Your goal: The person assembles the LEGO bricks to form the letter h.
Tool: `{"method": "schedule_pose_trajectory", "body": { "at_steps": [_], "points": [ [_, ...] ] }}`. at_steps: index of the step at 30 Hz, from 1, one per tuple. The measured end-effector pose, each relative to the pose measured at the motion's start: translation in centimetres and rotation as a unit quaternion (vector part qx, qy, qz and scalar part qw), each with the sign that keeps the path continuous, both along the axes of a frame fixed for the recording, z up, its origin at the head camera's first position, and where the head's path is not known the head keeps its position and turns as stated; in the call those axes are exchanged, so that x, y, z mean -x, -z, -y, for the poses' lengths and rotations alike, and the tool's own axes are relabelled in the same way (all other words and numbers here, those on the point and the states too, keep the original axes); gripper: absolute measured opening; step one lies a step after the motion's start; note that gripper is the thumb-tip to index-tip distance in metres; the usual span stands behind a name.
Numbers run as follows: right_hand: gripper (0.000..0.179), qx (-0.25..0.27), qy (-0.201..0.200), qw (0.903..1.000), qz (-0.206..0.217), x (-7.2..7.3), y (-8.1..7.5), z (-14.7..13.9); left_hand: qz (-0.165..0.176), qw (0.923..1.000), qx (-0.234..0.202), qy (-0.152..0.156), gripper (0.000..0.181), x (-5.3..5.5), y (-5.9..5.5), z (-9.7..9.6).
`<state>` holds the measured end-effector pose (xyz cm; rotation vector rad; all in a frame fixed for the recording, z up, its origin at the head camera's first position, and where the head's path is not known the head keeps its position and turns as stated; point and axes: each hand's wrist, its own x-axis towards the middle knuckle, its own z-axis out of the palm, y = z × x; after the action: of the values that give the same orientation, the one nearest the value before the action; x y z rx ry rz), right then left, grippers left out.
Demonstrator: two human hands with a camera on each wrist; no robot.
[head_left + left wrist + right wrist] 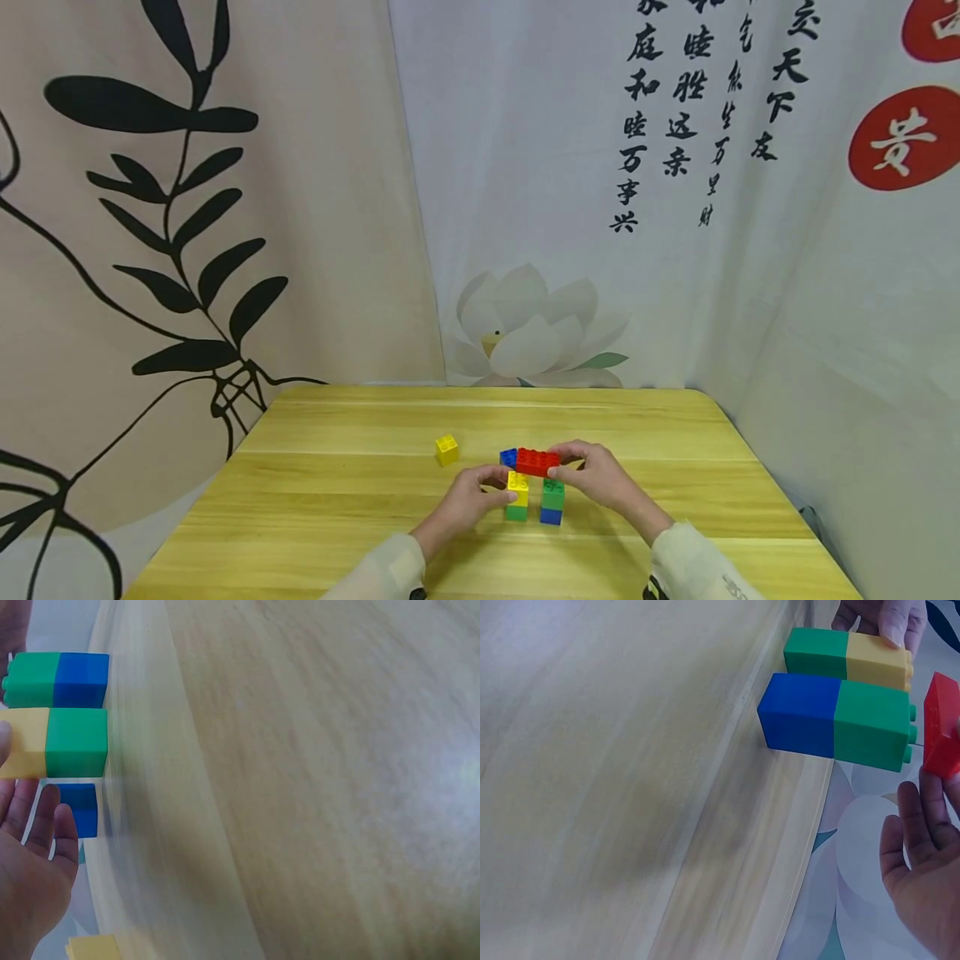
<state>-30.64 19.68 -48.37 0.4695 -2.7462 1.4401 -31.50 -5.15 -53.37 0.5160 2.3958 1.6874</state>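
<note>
My right hand [600, 477] pinches the right end of a long red brick [537, 462], holding it above two small stacks of blocks. In the right wrist view a gap shows between the red brick [939, 727] and the studs of the right stack. That stack has a green block [552, 495] on a blue block [551, 517]. My left hand [474, 495] grips the yellow block [517, 483] of the left stack, thumb in front and fingers behind. Below the yellow one sits another green block [516, 512].
Behind the left stack stands another blue block [507, 457], partly hidden by the red brick. A separate yellow block [447, 450] lies farther back to the left on the wooden table [337, 483]. A printed curtain [525, 208] hangs beyond the table's back edge.
</note>
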Motion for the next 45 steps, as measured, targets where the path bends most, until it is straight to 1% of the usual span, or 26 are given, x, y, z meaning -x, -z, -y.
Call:
{"method": "schedule_pose_trajectory", "body": {
  "at_steps": [6,13,19,23,27,34,41,45],
  "points": [
    [0.031,-0.002,-0.007,0.9998,0.017,0.0,0.1,0.3,0.014,0.9999,0.005,-0.002,0.031,-0.1,-0.2,-0.1],
    [0.028,-0.008,-0.026,0.9995,0.015,0.1,0.3,0.3,0.010,0.9999,0.010,0.000,0.030,-0.2,-0.4,-0.2],
    [0.029,-0.015,-0.029,0.9993,0.017,0.1,0.4,0.4,0.011,0.9999,0.012,-0.001,0.030,-0.1,-0.4,-0.2],
    [0.030,-0.013,-0.030,0.9993,0.017,0.1,0.5,0.5,0.001,1.0000,0.009,0.000,0.038,0.0,-0.3,-0.2],
    [0.030,-0.012,-0.032,0.9992,0.018,0.1,0.5,0.5,-0.013,0.9999,-0.003,0.002,0.046,0.0,-0.7,-0.1],
    [0.032,-0.012,-0.036,0.9991,0.018,0.2,0.7,0.5,-0.013,0.9998,-0.015,0.004,0.053,0.1,-1.5,-0.1],
    [0.032,-0.010,-0.040,0.9989,0.021,0.3,0.8,0.5,-0.029,0.9995,-0.009,-0.001,0.044,0.1,-1.6,-0.2],
    [0.032,-0.004,-0.040,0.9989,0.024,0.3,0.7,0.6,-0.029,0.9995,-0.010,0.002,0.040,0.1,-1.6,-0.1]
  ]
}}
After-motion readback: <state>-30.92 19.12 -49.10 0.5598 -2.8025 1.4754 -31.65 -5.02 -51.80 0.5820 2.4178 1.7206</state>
